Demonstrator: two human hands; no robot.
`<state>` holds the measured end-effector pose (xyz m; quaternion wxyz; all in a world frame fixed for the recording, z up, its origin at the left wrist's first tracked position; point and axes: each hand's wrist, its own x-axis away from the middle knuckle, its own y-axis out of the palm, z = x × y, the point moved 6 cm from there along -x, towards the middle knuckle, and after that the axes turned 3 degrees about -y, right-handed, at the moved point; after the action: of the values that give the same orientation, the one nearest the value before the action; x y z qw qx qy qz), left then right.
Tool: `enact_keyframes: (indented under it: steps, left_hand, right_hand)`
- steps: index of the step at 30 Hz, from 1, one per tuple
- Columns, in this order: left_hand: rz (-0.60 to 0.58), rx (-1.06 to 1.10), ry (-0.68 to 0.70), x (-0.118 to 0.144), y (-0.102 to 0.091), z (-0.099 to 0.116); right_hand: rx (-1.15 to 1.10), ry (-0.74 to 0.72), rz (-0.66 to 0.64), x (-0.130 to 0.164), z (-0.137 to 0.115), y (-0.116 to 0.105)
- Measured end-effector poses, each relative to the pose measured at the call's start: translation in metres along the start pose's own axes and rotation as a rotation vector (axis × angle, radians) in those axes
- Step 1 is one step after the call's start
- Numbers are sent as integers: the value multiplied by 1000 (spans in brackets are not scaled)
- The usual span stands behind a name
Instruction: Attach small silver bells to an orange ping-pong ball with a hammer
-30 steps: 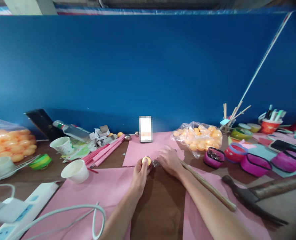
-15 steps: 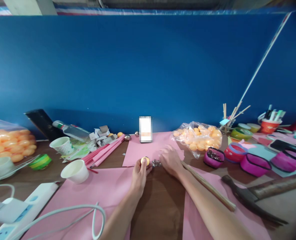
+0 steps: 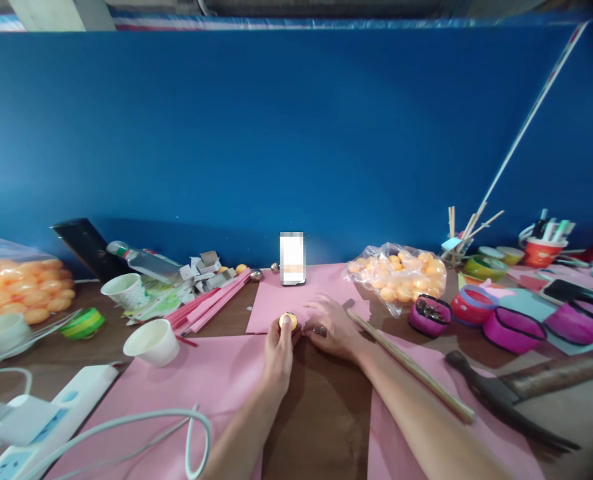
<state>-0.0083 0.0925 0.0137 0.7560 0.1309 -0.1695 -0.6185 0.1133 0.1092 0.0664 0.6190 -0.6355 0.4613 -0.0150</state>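
Note:
My left hand (image 3: pixel 279 348) grips a small orange ball (image 3: pixel 287 321) between thumb and fingers, over the seam of two pink paper sheets (image 3: pixel 281 300). My right hand (image 3: pixel 332 327) rests flat just to the right of it, fingers curled over a small silvery metal piece (image 3: pixel 319 330) on the table. Whether that piece is pinched or only touched is unclear. A long wooden stick (image 3: pixel 409 368) lies diagonally under my right forearm.
A clear bag of orange balls (image 3: pixel 397 273) sits back right, another bag (image 3: pixel 19 287) at far left. Paper cups (image 3: pixel 151 341), a power strip with white cable (image 3: pixel 41 417), magenta containers (image 3: pixel 512 328) and a hammer (image 3: pixel 506 403) lie around. A blue wall (image 3: pixel 296 133) closes the back.
My right hand slid left toward the ball and now covers the silvery piece that lay exposed beside it. The left hand shifted slightly left with the ball.

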Motion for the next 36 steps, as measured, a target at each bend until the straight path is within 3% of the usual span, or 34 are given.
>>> enact_keyframes:
  steps: [6, 20, 36]
  left_hand:
    - [24, -1, 1, 0, -2, -1]
    - [48, -16, 57, 1, -3, 3]
    - [51, 21, 12, 2, -2, 3]
  right_hand:
    - [46, 48, 27, -1, 3, -4]
    - [55, -32, -51, 0, -9, 9]
    - [34, 48, 44, -1, 2, 8]
